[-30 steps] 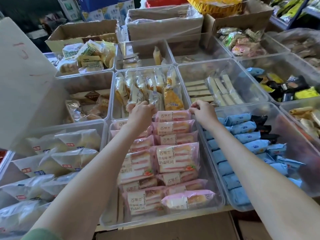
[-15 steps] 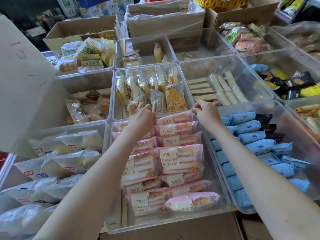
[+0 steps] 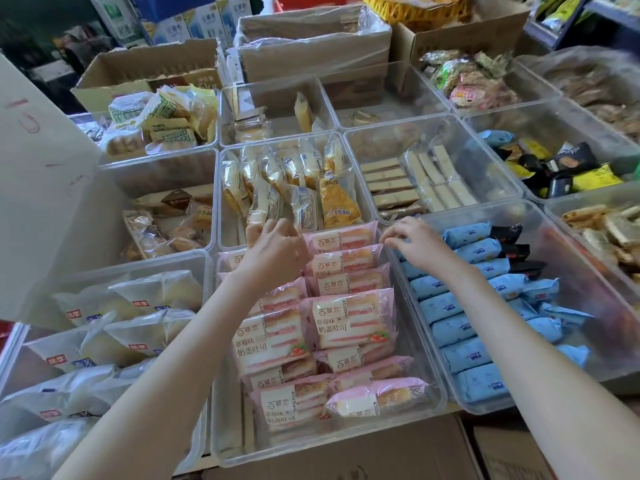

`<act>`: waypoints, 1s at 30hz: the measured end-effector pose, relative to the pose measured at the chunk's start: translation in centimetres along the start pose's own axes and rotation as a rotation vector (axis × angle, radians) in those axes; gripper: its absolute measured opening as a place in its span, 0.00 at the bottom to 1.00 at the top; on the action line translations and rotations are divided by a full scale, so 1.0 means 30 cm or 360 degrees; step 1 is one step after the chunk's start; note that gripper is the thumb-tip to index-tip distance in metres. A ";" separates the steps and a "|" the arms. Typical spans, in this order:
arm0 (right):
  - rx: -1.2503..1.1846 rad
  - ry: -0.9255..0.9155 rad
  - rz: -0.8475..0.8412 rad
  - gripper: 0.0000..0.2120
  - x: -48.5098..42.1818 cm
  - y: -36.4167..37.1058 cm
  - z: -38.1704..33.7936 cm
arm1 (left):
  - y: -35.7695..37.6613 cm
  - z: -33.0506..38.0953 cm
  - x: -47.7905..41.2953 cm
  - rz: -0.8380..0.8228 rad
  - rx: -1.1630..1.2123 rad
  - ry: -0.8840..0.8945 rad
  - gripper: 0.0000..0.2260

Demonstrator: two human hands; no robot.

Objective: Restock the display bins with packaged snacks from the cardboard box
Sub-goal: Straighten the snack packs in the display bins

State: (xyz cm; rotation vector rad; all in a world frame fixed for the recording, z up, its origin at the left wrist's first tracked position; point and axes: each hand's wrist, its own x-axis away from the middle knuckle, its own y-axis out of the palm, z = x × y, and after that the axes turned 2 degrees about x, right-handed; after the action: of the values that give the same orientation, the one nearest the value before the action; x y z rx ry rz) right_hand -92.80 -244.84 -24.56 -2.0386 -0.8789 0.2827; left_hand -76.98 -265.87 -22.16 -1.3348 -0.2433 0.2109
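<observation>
— Pink-wrapped strawberry toast packets: where are they in the head view?
— In two overlapping columns inside a clear plastic bin, running from between the two grips back toward the person.
— The left grip?
— Over the far end of the left column, back of the hand up, fingers curled down and away from the camera. They are hidden, so I cannot tell whether it has hold of a packet, the rim, or nothing.
— And the right grip?
— At the far right corner of the same bin. Its fingers are bent, with thumb and forefinger close together just beside the right end of the farthest pink packet. Whether they pinch the wrapper or only touch it, I cannot tell.
— What lies around them?
— Just beyond the left grip is a clear bin of yellow wedge-shaped cake packets. To the right of the right grip, partly under that forearm, lie rows of light blue packets. Left of the left grip are white translucent bread bags.
— Any cardboard box?
— A brown cardboard box shows at the near edge, below the pink bin and nearer the person than either grip.
</observation>
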 end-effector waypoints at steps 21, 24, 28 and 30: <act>0.0256 -0.0200 0.0214 0.04 -0.039 0.057 0.004 | 0.052 -0.010 -0.006 -0.0017 -0.0284 0.0298 0.26; 0.0173 -0.0232 0.0320 0.07 -0.003 0.046 0.001 | 0.066 -0.022 0.009 0.0011 -0.0265 0.0301 0.26; 0.0203 -0.0268 0.0237 0.05 0.064 0.047 0.014 | 0.079 -0.006 0.067 0.0315 -0.0075 0.0318 0.14; 0.0371 -0.0163 0.0055 0.10 0.080 0.058 0.025 | 0.081 0.007 0.090 0.0252 -0.0051 0.0306 0.08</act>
State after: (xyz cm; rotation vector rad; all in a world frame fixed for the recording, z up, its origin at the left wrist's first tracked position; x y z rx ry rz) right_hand -90.59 -243.37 -26.10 -1.8370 -0.8323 0.4898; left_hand -74.49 -264.36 -24.33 -1.3973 0.0216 0.2107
